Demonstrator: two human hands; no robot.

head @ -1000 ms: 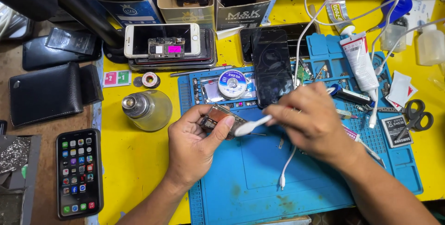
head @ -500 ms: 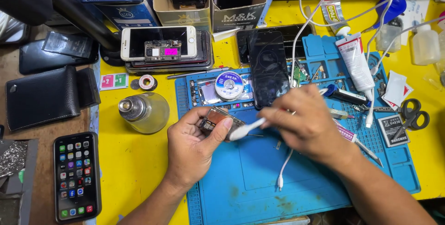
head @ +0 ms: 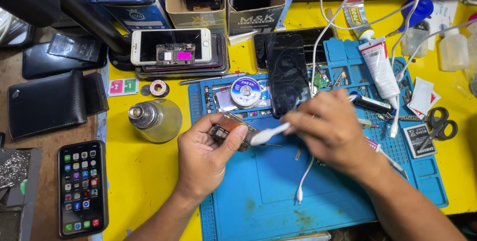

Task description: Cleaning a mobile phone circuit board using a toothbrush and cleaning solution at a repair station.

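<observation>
The left hand (head: 206,159) is closed around a small circuit board (head: 232,131), thumb over its near edge and fingers behind it, holding it just above the blue work mat (head: 278,196) near the mat's left edge. The board's long axis runs from upper left to lower right, its right end pointing toward the other hand.

The right hand (head: 330,132) grips a white brush (head: 269,134) by its handle; the hand is blurred, so the finger placement is unclear. The brush lies nearly level, long axis left to right, its head pointing left and touching the board's right end.

A white cable (head: 304,179) trails across the mat below the right hand. Behind the hands, toward the mat's far edge, lie a round spool (head: 245,91) and a dark phone (head: 288,74) with its long axis front to back. Left of the mat, on the yellow table (head: 144,171), stands a glass dispenser bottle (head: 155,119). At the table's left edge lies a lit smartphone (head: 82,187). Scissors (head: 439,124) lie near the right edge.
</observation>
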